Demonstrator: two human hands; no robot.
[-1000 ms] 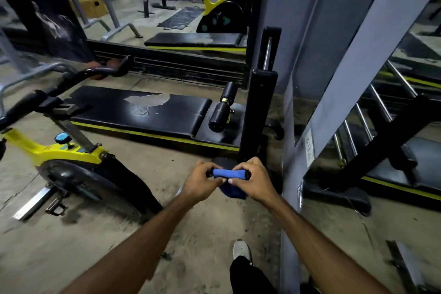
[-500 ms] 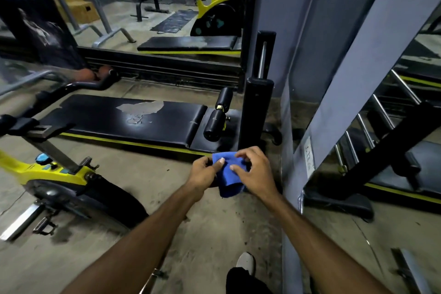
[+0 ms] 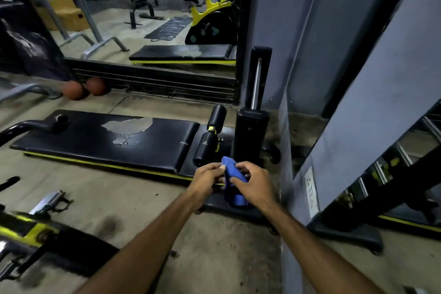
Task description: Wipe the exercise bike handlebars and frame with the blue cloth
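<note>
As the blue cloth (image 3: 235,181) is being refolded at lower centre, it is now hanging lengthwise rather than bunched crosswise as a second ago. The left hand (image 3: 207,178) is pinching its top edge; the right hand (image 3: 254,185) is gripping its side with curled fingers. The exercise bike (image 3: 23,231), drifting to the lower left, is sitting untouched, so wiping likely hasn't begun. The brown box (image 3: 66,14), upper left, is showing no contents.

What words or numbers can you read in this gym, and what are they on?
No text here can be read.
White sticker on the grey wall: it has print, but too blurred to read.
Yellow tag on the black roller pad: too small to read.
Blue cloth: no writing shows on it.
</note>
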